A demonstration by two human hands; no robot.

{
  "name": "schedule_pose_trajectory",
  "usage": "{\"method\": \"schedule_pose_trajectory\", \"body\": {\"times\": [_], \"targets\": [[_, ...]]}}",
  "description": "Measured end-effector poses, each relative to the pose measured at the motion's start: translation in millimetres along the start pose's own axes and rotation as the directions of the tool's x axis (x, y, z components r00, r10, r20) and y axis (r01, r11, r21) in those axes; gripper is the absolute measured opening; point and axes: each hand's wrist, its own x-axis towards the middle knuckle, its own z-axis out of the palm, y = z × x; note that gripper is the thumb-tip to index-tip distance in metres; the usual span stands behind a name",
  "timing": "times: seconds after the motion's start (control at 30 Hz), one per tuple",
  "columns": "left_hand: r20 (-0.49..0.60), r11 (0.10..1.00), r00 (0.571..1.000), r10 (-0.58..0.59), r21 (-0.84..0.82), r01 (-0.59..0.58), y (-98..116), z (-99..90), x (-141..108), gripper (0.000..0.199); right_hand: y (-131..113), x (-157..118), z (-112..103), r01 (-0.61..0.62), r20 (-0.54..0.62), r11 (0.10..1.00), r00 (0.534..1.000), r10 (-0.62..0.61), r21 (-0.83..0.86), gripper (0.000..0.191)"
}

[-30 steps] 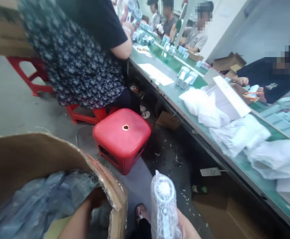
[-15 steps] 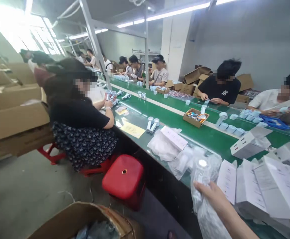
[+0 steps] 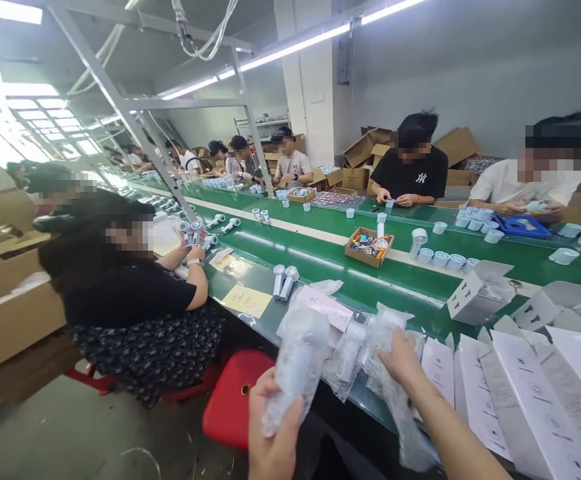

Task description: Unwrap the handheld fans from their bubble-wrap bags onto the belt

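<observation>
My left hand (image 3: 276, 417) is wrapped round the lower part of a wrapped device (image 3: 298, 357), a pale handheld thing in clear bubble wrap, held upright over the bench edge. To its right, my right hand (image 3: 401, 357) closes on a clear plastic bag (image 3: 388, 327) at the bench edge; its fingertips are partly hidden by the plastic. Between the hands lies another bagged device (image 3: 349, 353). Behind the left hand's device is a white printed box (image 3: 326, 307). Open white boxes (image 3: 480, 387) stand in a row right of my right hand.
A person in black (image 3: 125, 293) sits at left, holding devices. A red stool (image 3: 230, 400) is below the bench. Across the green conveyor (image 3: 270, 247) people handle pale cups (image 3: 440, 259). A small parts carton (image 3: 369, 248) stands on the belt.
My left hand has come into view with a wrapped device. My right hand has shifted slightly up and left, now on a bag at the bench. The view has turned right.
</observation>
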Motion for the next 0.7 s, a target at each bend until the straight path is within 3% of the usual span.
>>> {"method": "schedule_pose_trajectory", "body": {"times": [0.07, 0.1, 0.17, 0.23, 0.3, 0.4, 0.47, 0.53, 0.6, 0.67, 0.7], "targets": [[0.098, 0.983, 0.984, 0.148, 0.098, -0.158, -4.2, 23.6, 17.3, 0.027, -13.1, -11.0, -17.6, 0.048, 0.045, 0.994, 0.998, -0.052, 0.100, 0.058], [0.159, 0.963, 0.963, 0.217, 0.127, -0.238, -7.2, 32.7, 27.0, 0.024, -22.2, -18.7, -24.9, 0.039, 0.137, 0.978, 0.988, -0.068, 0.205, 0.052], [0.311, 0.920, 0.893, 0.326, 0.115, -0.375, -13.3, 48.0, 48.6, 0.021, -43.8, -35.3, -30.9, -0.042, 0.390, 0.885, 0.907, -0.161, 0.463, 0.055], [0.433, 0.887, 0.804, 0.407, 0.025, -0.462, -17.5, 61.2, 71.6, 0.023, -65.1, -47.7, -23.1, -0.122, 0.494, 0.747, 0.816, -0.299, 0.654, 0.063], [0.505, 0.853, 0.715, 0.484, -0.090, -0.513, -19.1, 71.7, 93.7, 0.027, -80.8, -51.7, -6.0, -0.122, 0.405, 0.618, 0.848, -0.342, 0.777, 0.060], [0.614, 0.811, 0.557, 0.560, -0.266, -0.522, -18.3, 80.9, 122.6, 0.032, -92.0, -49.5, 18.0, -0.120, 0.270, 0.497, 0.932, -0.242, 0.859, 0.052], [0.733, 0.877, 0.494, 0.467, -0.312, -0.367, -15.8, 84.9, 138.0, 0.038, -96.6, -49.9, 25.2, -0.105, 0.208, 0.466, 0.963, -0.174, 0.879, 0.053], [0.835, 0.965, 0.484, 0.263, -0.231, -0.126, -10.6, 90.8, 150.3, 0.047, -101.4, -51.7, 24.4, -0.047, 0.098, 0.441, 0.991, -0.094, 0.896, 0.056], [0.893, 0.987, 0.451, 0.017, -0.088, 0.137, -2.5, 100.0, 160.3, 0.052, -103.6, -51.6, 17.0, 0.010, 0.004, 0.451, 1.000, -0.031, 0.893, 0.060], [0.895, 0.880, 0.369, -0.249, 0.050, 0.473, 6.6, 111.2, 169.1, 0.052, -99.3, -48.2, 6.1, -0.016, 0.020, 0.480, 1.000, -0.003, 0.877, 0.056], [0.881, 0.756, 0.289, -0.375, 0.110, 0.645, 10.6, 116.7, 173.0, 0.050, -94.9, -45.6, 0.8, -0.044, 0.046, 0.484, 0.999, 0.007, 0.874, 0.054]]}}
